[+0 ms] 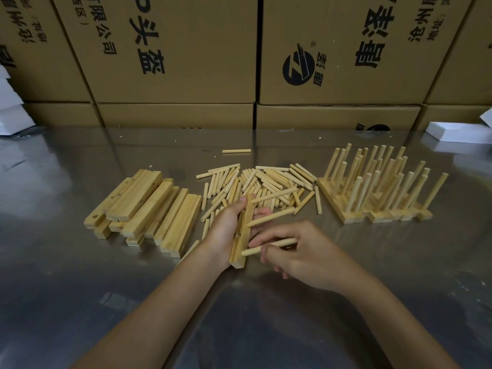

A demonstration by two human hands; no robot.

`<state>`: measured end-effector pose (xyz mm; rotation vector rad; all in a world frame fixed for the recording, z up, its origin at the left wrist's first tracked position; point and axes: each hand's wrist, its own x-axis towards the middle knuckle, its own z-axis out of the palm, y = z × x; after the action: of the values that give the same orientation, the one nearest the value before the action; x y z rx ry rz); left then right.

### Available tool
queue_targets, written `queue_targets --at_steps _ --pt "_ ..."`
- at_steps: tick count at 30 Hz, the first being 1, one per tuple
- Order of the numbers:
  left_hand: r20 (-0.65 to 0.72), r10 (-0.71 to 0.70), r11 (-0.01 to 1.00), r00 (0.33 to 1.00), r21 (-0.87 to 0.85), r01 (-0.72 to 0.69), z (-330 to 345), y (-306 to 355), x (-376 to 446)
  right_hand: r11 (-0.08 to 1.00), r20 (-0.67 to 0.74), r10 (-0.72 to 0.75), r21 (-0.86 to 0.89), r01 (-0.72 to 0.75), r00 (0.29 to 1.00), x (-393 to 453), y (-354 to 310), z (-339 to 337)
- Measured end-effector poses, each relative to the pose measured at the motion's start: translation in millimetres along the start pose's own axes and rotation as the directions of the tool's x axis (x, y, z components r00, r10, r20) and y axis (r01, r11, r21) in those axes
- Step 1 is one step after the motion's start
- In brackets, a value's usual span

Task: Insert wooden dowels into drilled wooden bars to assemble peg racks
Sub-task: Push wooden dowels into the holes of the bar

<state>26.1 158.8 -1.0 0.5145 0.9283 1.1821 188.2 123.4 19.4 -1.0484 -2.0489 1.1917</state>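
My left hand (pixel 226 230) grips a drilled wooden bar (pixel 243 237), held on edge above the metal table. Two dowels stick out of the bar to the right, an upper one (pixel 274 196) and a middle one (pixel 271 217). My right hand (pixel 295 251) pinches a third dowel (pixel 266 247), whose left end sits at the bar's lower part. A heap of loose dowels (pixel 263 185) lies just beyond my hands. Blank drilled bars (pixel 149 206) are stacked to the left. Finished peg racks (pixel 378 193) stand at the right.
A single dowel (pixel 236 151) lies apart farther back. Brown printed cardboard boxes (pixel 175 54) wall off the table's far edge. White foam pieces sit at the far right (pixel 458 133) and far left (pixel 10 115). The steel table (pixel 239 315) is shiny and reflective.
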Motion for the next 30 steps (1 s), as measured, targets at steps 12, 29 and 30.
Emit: queue_targets --at_steps 12,29,30 --pt "-0.038 0.065 0.998 0.997 -0.007 -0.065 -1 0 6 0.993 -0.13 0.011 0.119 0.004 0.991 4 10 25" --pt "-0.15 0.176 0.984 0.973 -0.003 -0.178 -4 -2 9 0.928 -0.206 0.038 0.369 0.041 0.978 8 19 39" --pt "-0.156 0.18 0.983 0.971 0.008 -0.181 -4 -2 10 0.929 -0.196 0.038 0.368 0.037 0.98 8 18 36"
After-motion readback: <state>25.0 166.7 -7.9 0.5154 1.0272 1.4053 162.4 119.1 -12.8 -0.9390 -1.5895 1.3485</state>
